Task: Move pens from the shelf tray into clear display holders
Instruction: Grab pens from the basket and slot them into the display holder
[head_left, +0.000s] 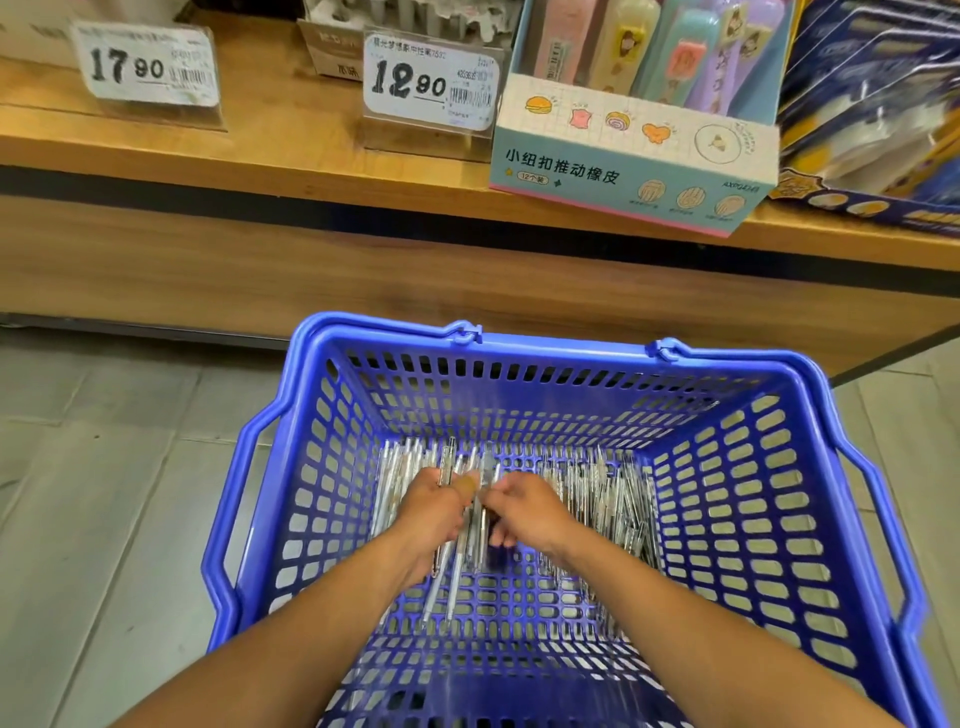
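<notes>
A blue plastic basket (753, 467) stands on the floor below the shelf, and several clear-bodied pens (608, 493) lie across its bottom. Both my hands reach down into it. My left hand (434, 512) grips a bundle of pens (457, 566) whose ends stick out above and below the fist. My right hand (527, 512) is right beside it, fingers curled down onto the same bundle. No clear display holder is in view.
A wooden shelf (291, 130) runs across the top, carrying two price tags, 17.90 (148, 65) and 12.90 (431, 78), a pastel eraser display box (634, 156) and dark blue packages (878, 104) at right. Grey floor tiles (104, 493) lie left of the basket.
</notes>
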